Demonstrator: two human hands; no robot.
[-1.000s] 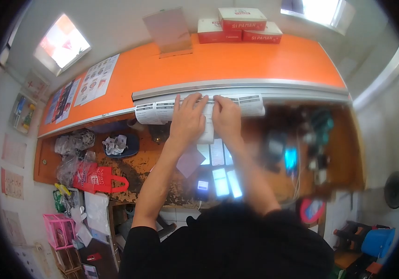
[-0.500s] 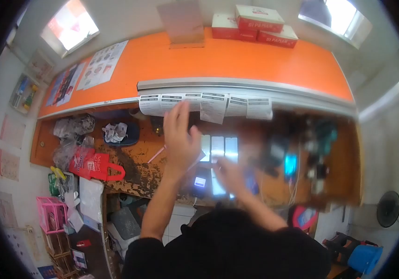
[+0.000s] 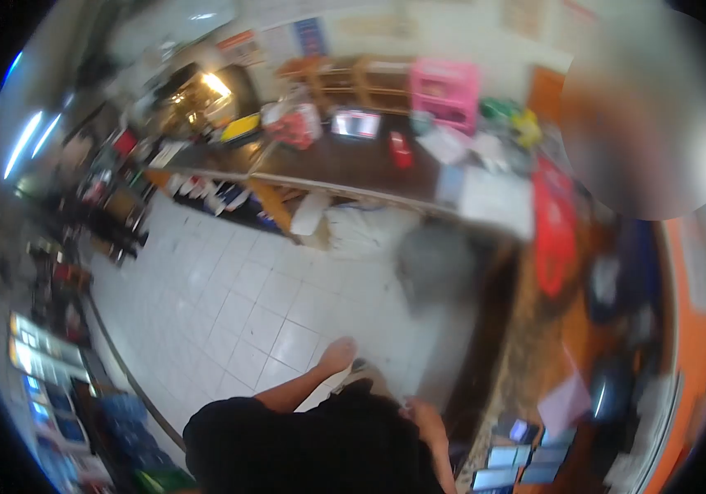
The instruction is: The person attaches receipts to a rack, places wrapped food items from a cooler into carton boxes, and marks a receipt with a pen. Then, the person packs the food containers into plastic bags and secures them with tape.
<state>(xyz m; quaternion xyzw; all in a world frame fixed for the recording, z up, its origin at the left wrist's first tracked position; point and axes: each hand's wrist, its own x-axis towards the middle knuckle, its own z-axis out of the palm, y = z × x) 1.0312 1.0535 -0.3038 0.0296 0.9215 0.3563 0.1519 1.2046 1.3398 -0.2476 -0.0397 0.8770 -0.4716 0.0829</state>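
Observation:
My left hand (image 3: 337, 354) hangs over the white tiled floor (image 3: 246, 329), forward of my body. It touches nothing that I can see, and its fingers are blurred together. Close to my right side is my right hand (image 3: 425, 416), low beside the worn wooden bench (image 3: 526, 337); its fingers are small and smeared, so any hold is unclear. Several phones lie on that bench, among them one with a lit screen (image 3: 519, 431) and a pale one (image 3: 508, 456). A pinkish sheet (image 3: 565, 403) lies beyond them.
A dark counter (image 3: 336, 169) runs across the back with a red item (image 3: 401, 150), a lit tablet-like screen (image 3: 356, 123) and a pink rack (image 3: 445, 90). A red bag (image 3: 554, 226) lies at the corner. Blue packs (image 3: 130, 432) stand at lower left.
The view has swung left from the orange-topped counter to the room and floor. Both hands have come away from the phones on the bench and are now lower, near my body.

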